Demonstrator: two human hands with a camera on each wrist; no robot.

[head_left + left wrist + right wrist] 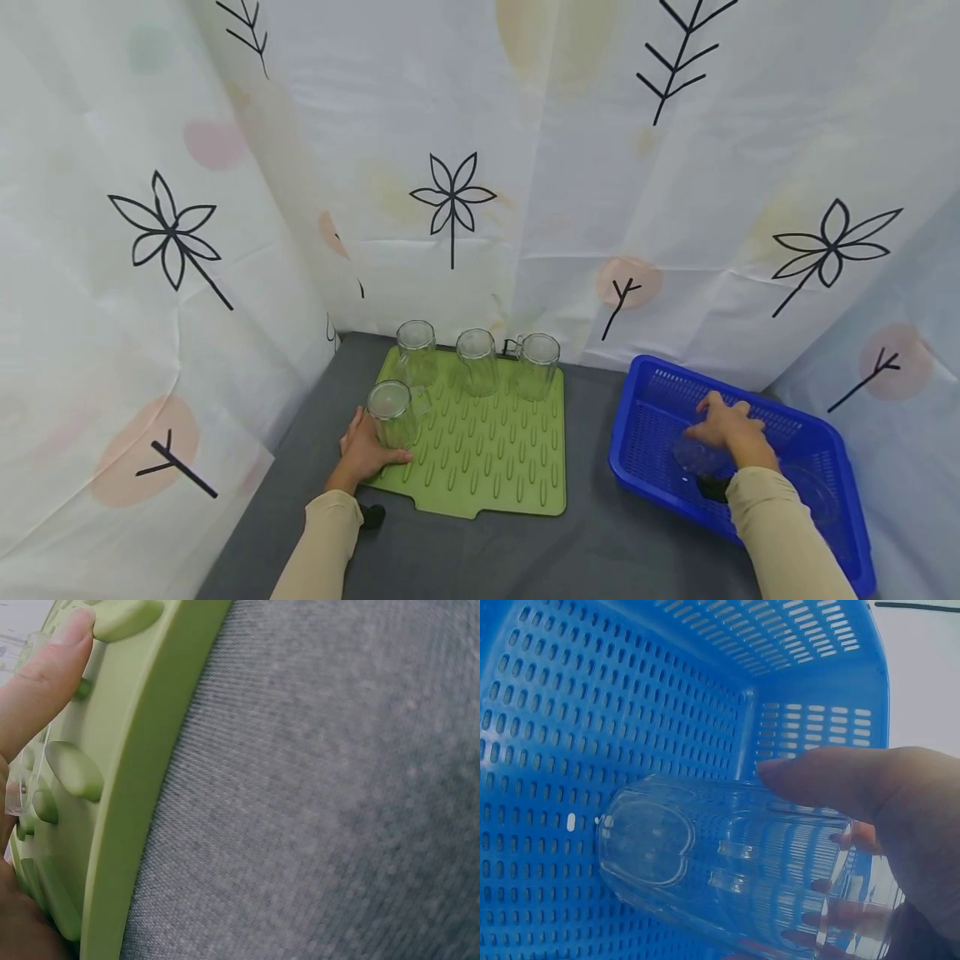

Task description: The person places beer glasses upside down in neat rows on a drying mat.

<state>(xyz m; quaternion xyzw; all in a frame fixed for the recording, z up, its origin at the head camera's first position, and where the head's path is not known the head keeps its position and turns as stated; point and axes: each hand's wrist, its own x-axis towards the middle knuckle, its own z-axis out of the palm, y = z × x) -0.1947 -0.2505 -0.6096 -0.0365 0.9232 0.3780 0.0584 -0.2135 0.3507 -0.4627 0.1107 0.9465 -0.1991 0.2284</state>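
At the front left of the green drying mat [487,475], my left hand [365,452] holds a clear glass mug [393,417] low down, thumb on one side and fingers on the other. The left wrist view catches the thumb [45,682] over the mat's ridges, with just a sliver of glass behind it. My right hand [731,432] reaches into the blue basket [628,417]. There it grips another clear glass mug [727,855], which lies on its side in the right wrist view, the thumb along its upper side and fingers seen through the glass.
Three more glass mugs, a left one [417,350], a middle one [477,362] and a right one [536,367], stand along the mat's back edge. More clear glass [813,496] lies in the basket's right part. Grey cloth [525,558] covers the table; a patterned white curtain [570,208] hangs behind.
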